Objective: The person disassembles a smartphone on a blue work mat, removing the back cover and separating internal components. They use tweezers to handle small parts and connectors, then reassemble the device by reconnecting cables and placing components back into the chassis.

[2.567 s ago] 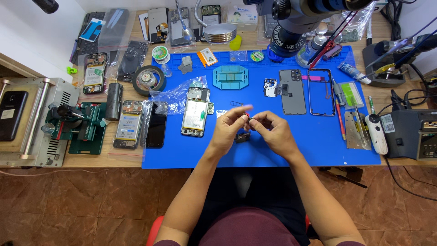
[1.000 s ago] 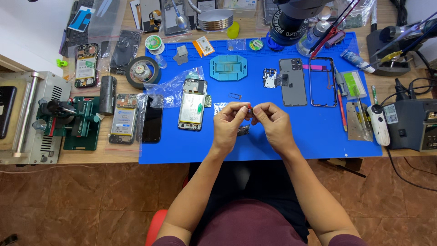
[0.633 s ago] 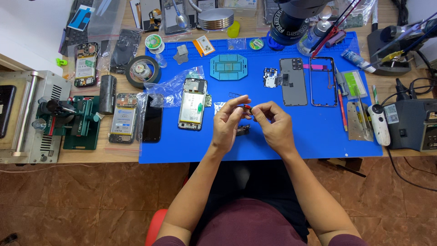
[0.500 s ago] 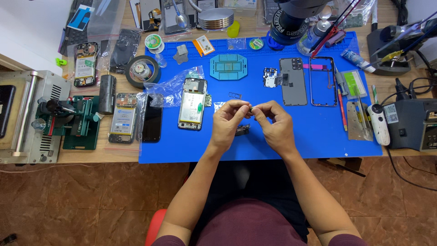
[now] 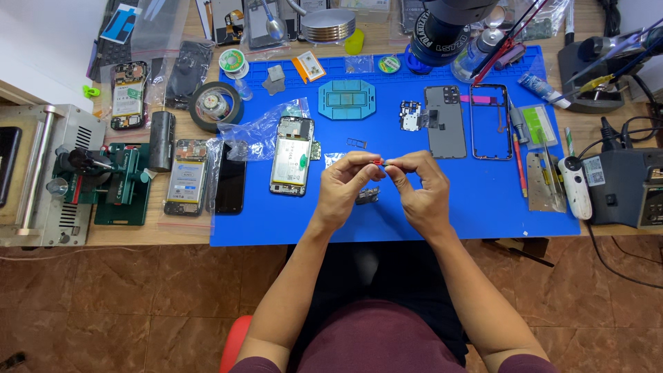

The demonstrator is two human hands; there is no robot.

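Small red part [image 5: 376,161], too tiny to identify, sits pinched between the fingertips of both hands just above the blue mat [image 5: 290,228], close to the worktop's near edge. Left hand [image 5: 347,188] is curled, thumb and forefinger nipped on the part from nine o'clock; right hand [image 5: 418,190] is curled the same way and meets it from three o'clock, so the two hands touch at the tips. Directly beneath them a small dark metal component [image 5: 367,195] lies on the mat.

Judging from how things lie, the work looks mid-way: phones are opened and stripped, and nothing seems closed up yet. At nine o'clock from the hands an open phone body [image 5: 291,155] lies face up with its battery showing, beside a crumpled clear bag [image 5: 262,131]. At about one o'clock a grey back cover [image 5: 445,121] and a bare phone frame [image 5: 491,121] lie side by side, with a small circuit board [image 5: 410,115] just left of them. At twelve o'clock, farther off, a teal square jig [image 5: 350,99] rests on the mat.

Whether the pinched part is coming off or going on cannot be told. Far back at one o'clock stands a microscope head [image 5: 442,27].
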